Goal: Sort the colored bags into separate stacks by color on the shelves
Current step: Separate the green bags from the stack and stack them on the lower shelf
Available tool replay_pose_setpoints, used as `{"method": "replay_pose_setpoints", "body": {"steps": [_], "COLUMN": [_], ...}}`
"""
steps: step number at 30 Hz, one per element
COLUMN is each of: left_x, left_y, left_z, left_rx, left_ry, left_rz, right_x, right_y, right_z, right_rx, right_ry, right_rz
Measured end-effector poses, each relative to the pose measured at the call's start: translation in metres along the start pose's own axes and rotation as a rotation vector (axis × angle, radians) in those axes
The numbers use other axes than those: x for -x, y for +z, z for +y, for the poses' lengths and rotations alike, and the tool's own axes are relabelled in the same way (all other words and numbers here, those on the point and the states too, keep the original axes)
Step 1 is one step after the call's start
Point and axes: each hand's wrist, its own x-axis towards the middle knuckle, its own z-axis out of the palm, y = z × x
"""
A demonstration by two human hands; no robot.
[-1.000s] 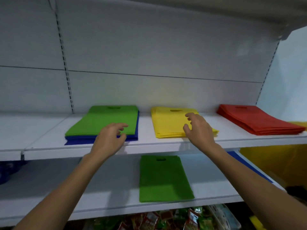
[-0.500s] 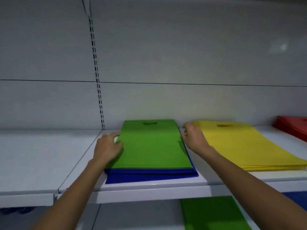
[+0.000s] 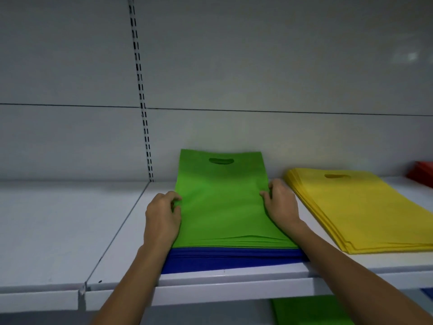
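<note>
A stack of green bags (image 3: 222, 207) lies on top of blue bags (image 3: 229, 260) in the middle of the white upper shelf (image 3: 222, 281). My left hand (image 3: 162, 218) pinches the left edge of the green bags. On the opposite side my right hand (image 3: 281, 205) pinches their right edge. The far end of the green stack is tilted up against the back wall. A yellow stack (image 3: 365, 212) lies to the right, and a corner of a red stack (image 3: 421, 174) shows at the far right. Another green bag (image 3: 309, 310) lies on the shelf below.
A slotted upright (image 3: 141, 95) runs down the back wall (image 3: 257, 66) left of the stack. The adjoining shelf panel (image 3: 58, 226) lies to the left, with a seam between the two panels.
The view has closed in on the green-and-blue stack. Both hands went from reaching toward the shelf to pinching the green bags' side edges, and the far end of the green stack has risen.
</note>
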Motion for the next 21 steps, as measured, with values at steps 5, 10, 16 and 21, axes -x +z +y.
{"method": "replay_pose_setpoints", "body": {"steps": [5,10,16,21], "left_x": [0.004,0.003,-0.004,0.021], "left_y": [-0.002,-0.004,-0.024,-0.036], "left_z": [0.001,0.005,0.017,0.053], "left_rx": [0.033,-0.004,-0.021,-0.031], "left_ry": [0.034,0.049,0.179,0.274], "left_rz": [0.026,-0.009,0.003,-0.002], "right_x": [0.004,-0.001,0.002,0.02], "right_y": [-0.003,-0.007,-0.042,-0.096], "right_z": [-0.002,-0.007,-0.018,0.009], "right_rx": [0.036,0.022,-0.051,-0.072], "right_ry": [-0.157,-0.194,-0.206,-0.228], "right_rz": [0.222,0.185,0.154,0.205]}}
